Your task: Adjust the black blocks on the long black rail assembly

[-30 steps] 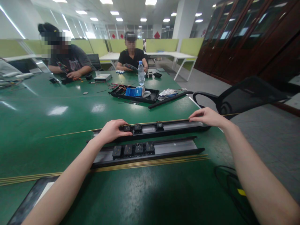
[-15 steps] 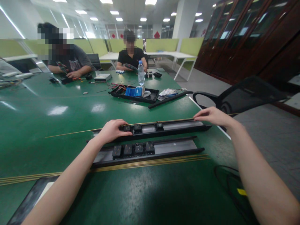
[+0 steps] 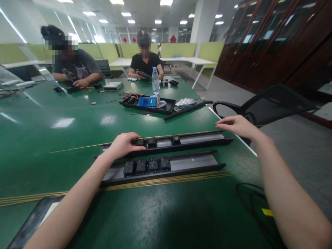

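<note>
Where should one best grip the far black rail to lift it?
Probably grip the far rail near both ends, from above, fingers over its long edges: it lies flat and long, so one grip would tip it. The left hand already rests on its left end.

I see a water bottle (image 3: 155,80) behind a black tray (image 3: 168,110), two seated people across the green table (image 3: 64,138), and an office chair (image 3: 272,103) right.

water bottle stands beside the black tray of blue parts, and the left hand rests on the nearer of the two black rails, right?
Not quite. The head view shows the left hand on the farther rail, not the nearer rail. The water bottle does stand beside the black tray.
</note>
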The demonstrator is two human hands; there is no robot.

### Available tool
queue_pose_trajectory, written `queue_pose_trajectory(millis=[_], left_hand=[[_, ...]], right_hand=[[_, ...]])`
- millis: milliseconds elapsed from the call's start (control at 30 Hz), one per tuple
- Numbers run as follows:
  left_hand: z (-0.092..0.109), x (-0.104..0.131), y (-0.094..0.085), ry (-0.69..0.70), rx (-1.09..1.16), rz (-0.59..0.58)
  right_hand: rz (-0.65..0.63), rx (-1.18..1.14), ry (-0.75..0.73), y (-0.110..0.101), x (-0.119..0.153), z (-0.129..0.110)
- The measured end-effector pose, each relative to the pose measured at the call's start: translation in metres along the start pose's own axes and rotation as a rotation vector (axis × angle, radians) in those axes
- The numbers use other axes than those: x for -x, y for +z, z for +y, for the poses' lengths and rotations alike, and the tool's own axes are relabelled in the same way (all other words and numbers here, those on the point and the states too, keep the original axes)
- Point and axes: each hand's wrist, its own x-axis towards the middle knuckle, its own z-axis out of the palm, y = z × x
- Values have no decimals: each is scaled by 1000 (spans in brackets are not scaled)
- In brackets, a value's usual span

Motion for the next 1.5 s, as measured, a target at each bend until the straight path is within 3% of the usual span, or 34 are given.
queue_pose_trajectory(millis=[100, 300, 400, 500, 933, 1167, 1500], left_hand=[[0, 0, 0, 0, 4, 1], [-1, 0, 2, -7, -7, 5], [-2, 0, 2, -3, -15, 10], [-1, 1, 2, -3, -23, 15], [4, 0, -1, -8, -10, 3], [4, 0, -2, -7, -7, 4], [5, -1, -2, -23, -7, -8]], right_hand=[[55, 28, -125, 17, -1, -22], [-38, -69, -386, 77, 2, -74], [-53, -90, -489, 104, 4, -86], [17, -85, -532, 120, 5, -89], [121, -73, -550, 127, 9, -93], [202, -6, -652, 129, 10, -94], [171, -48, -686, 131, 10, -95]])
